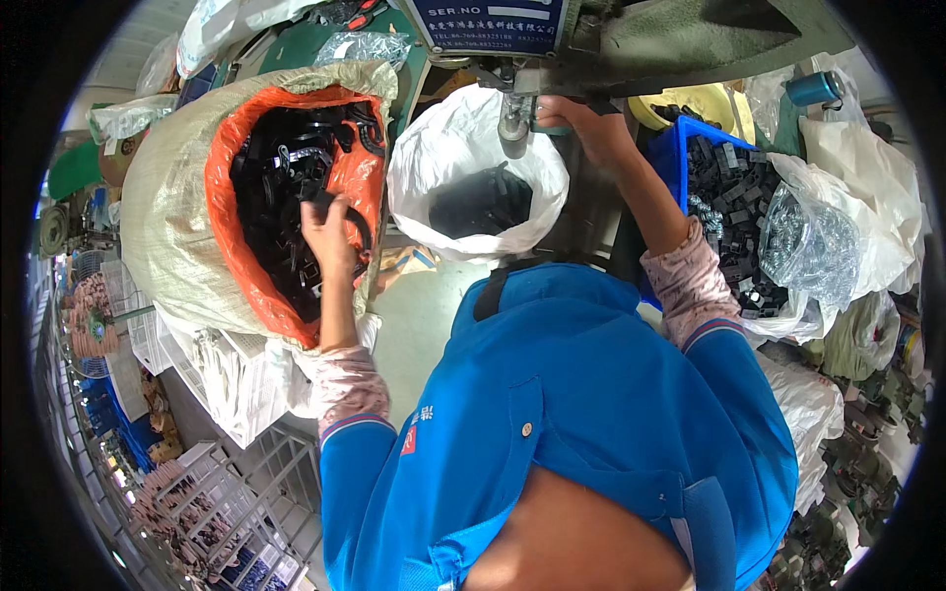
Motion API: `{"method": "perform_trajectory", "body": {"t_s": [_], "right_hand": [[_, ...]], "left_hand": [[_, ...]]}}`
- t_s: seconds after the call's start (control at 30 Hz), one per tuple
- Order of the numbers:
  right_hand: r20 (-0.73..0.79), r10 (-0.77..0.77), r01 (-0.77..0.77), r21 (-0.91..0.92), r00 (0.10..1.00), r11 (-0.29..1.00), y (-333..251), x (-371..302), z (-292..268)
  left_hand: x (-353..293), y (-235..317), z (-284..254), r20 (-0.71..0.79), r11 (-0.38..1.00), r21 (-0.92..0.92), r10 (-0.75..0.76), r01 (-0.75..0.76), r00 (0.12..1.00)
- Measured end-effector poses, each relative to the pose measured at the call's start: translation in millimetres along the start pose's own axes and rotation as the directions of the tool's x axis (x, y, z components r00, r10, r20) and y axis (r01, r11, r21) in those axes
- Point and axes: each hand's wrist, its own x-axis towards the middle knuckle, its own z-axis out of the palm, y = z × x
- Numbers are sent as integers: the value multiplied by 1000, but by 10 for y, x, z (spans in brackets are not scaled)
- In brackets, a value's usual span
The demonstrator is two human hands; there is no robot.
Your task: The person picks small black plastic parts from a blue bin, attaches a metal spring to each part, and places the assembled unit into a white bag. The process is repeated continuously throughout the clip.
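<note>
My left hand [333, 236] is at the mouth of a large woven sack [163, 207] with an orange liner [225, 207]. Its fingers are closed on a black curved part [361, 229], over a heap of similar black parts [281, 177] in the sack. At the machine, my right hand [589, 126] is raised beside the metal spindle [513, 123], fingers bent around something I cannot make out. Below the spindle stands a white bag [419, 187] with black pieces [488, 205] at its bottom.
The green machine body [690, 44] with a blue plate [483, 25] hangs over the far side. At right, a blue bin [675, 158] holds dark blocky parts, with clear plastic bags [808, 236] over it. A yellow basin [734, 108] sits behind. Metal racks [241, 502] stand lower left.
</note>
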Motion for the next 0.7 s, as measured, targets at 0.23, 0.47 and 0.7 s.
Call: {"method": "perform_trajectory", "body": {"t_s": [0.23,0.47,0.7], "right_hand": [[195,189,-126,-295,962,947,-344,-57,390],[-165,115,-135,-118,980,984,-187,-77,657],[-151,-286,91,-725,946,683,-481,-939,-49]], "left_hand": [[-961,32,1197,384,760,-413,-354,502,853],[-1241,9,1518,612,710,-300,-368,637,700],[-1415,157,1899,629,735,-135,-455,665,630]]}}
